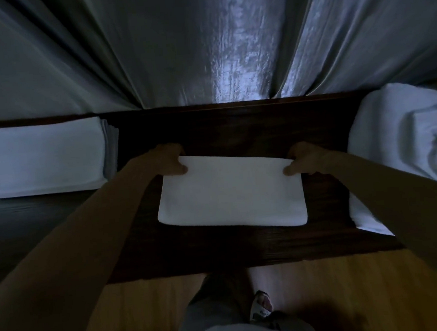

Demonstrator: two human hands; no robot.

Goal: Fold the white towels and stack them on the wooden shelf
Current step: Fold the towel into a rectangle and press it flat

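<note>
head camera, looking steeply down, close over wooden shelf (235,128), facing curtain (203,42)

One dark wooden shelf (235,128) carries three lots of white towelling. One folded towel (231,194) lies at its middle. One stack of folded towels (38,157) sits at the shelf's left end; how many it holds cannot be told. One loose heap of unfolded towels (401,137) lies at the right end. Two hands are at the shelf, and one sandalled foot (262,305) shows below its near edge.
</note>
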